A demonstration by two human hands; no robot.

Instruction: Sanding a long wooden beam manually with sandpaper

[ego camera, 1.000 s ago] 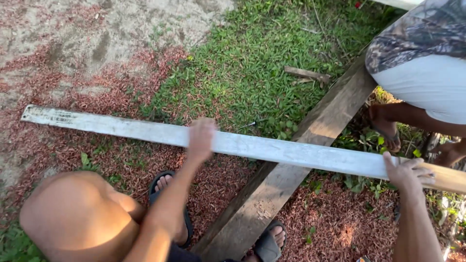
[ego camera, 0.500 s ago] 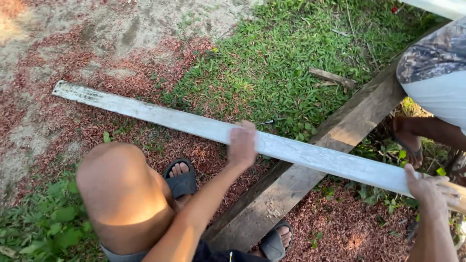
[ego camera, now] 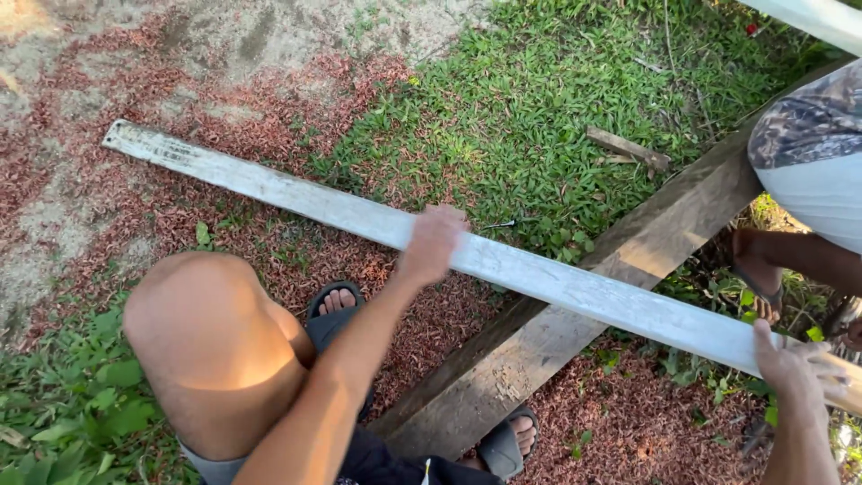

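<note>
Head view: left hand (ego camera: 433, 241) clamped over long pale plank (ego camera: 296, 199), right hand (ego camera: 795, 366) gripping far end, stiff, light-looking, best held mid-span across timber beam (ego camera: 575, 314).

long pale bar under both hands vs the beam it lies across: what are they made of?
Bar: probably metal, maybe aluminium. Flat, straight, pale grey, dull sheen, scuffed and stained; painted wood not ruled out. Left hand rests on it, right hand grips its near end.

Beam: wood. Weathered grey-brown, visible grain, rough unpainted face.
</note>
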